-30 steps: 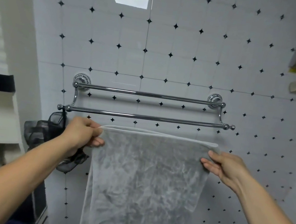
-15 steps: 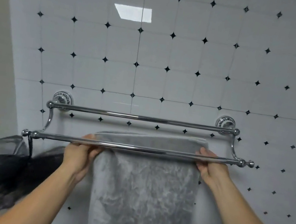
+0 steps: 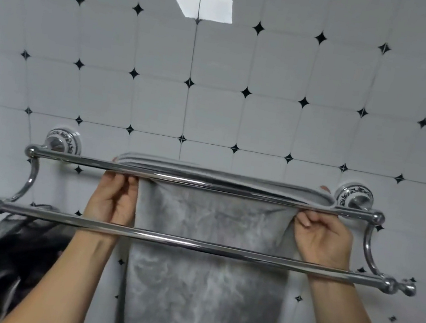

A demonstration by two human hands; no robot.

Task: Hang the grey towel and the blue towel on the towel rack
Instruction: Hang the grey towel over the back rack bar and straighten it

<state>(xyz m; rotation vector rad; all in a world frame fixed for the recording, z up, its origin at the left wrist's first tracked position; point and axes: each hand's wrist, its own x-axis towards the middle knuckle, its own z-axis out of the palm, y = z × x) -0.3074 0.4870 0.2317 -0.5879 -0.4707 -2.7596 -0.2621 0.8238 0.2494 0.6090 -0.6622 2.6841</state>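
Our grey towel (image 3: 203, 285) lies over the back bar (image 3: 81, 160), mostly hanging on our side. Our left hand (image 3: 113, 201) and right hand (image 3: 325, 240) each pinch a top corner. If we let go now, the long side may drag it off.

- grey towel (image 3: 209, 230) top edge now over back bar (image 3: 81, 160); was below rack
- left grip (image 3: 113, 201) & right grip (image 3: 325, 240) rose w/ it, now above front bar (image 3: 193, 243)
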